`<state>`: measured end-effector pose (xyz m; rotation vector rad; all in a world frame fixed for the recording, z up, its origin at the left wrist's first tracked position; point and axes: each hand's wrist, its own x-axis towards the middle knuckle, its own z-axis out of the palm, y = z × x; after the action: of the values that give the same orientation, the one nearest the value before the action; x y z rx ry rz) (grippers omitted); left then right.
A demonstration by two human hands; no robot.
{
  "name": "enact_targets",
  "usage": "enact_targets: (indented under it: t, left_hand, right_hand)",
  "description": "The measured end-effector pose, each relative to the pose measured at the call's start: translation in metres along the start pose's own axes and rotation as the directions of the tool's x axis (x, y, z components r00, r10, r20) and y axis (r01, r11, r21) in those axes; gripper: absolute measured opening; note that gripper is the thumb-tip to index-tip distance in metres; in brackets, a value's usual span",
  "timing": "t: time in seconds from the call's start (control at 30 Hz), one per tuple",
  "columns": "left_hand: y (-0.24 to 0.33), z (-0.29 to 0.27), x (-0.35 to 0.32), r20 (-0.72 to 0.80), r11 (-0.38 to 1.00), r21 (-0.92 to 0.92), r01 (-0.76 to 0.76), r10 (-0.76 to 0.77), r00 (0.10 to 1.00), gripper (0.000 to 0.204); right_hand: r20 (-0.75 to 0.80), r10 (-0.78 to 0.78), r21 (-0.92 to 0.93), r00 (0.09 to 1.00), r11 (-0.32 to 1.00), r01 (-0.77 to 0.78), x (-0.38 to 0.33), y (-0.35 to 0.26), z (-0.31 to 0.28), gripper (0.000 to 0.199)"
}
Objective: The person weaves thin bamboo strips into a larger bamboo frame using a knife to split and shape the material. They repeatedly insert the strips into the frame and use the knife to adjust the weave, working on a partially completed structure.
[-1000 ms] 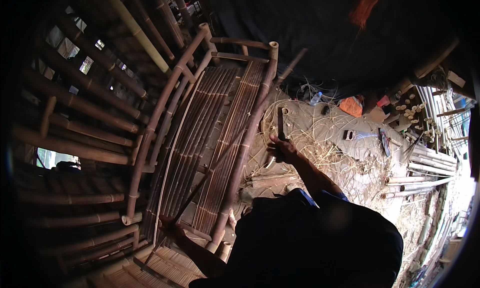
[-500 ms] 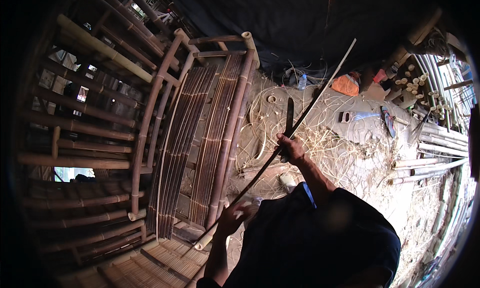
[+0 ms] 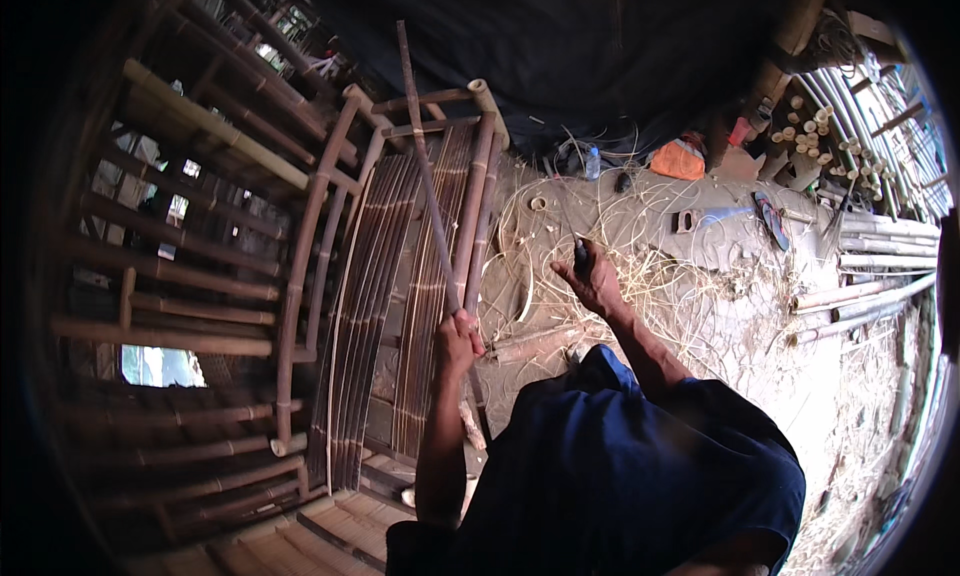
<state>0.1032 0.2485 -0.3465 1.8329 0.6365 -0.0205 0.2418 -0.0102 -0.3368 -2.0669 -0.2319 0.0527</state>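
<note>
So the biggest thing in front of you is the black sheet (image 3: 680,66) hanging across the top of the view, with the dirt floor (image 3: 715,326) below it, littered with pale curly bamboo shavings (image 3: 660,291). Over on your left there's a bunch of dark bamboo frames (image 3: 190,331), and right beside them the long bamboo bench (image 3: 478,211) with its dark split slats (image 3: 370,266) running lengthwise. Way off to your right you've got bamboo poles (image 3: 880,321) lying in a pile. Your dark blue shirt (image 3: 640,466) fills the bottom middle. Now the bit you're handling: the long thin bamboo strip (image 3: 425,166) is in your left hand (image 3: 457,344), fingers curled shut round its lower part, and it slants up past the bench's far end, in front of the sheet. Can't tell if it actually touches the bench. A short piece pokes out below your fist. Your right hand (image 3: 597,281) is well apart, over the shavings, fingers wrapped round the dark handle of a knife (image 3: 581,253), thumb sticking out to the left, thin blade pointing away from you. Past that there's an orange bag (image 3: 678,161) near the sheet, a flip-flop (image 3: 770,221), a clear plastic bottle (image 3: 593,163) and a little cut bamboo ring (image 3: 538,204).
</note>
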Motion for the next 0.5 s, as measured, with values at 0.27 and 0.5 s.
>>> enact_targets:
  t: [0.27,0.5]
  left_hand:
    - [0.073,-0.039,-0.048,-0.094,0.949,-0.297,-0.104,0.08,0.992,0.038]
    - [0.084,-0.047,-0.061,-0.146,0.929,-0.313,-0.196,0.156,0.977,0.058]
  right_hand:
    - [0.455,-0.332,0.136,0.827,0.943,0.303,-0.007,-0.086,0.024,0.039]
    - [0.502,-0.545,-0.11,0.671,0.73,0.674,-0.05,-0.114,0.065,0.063]
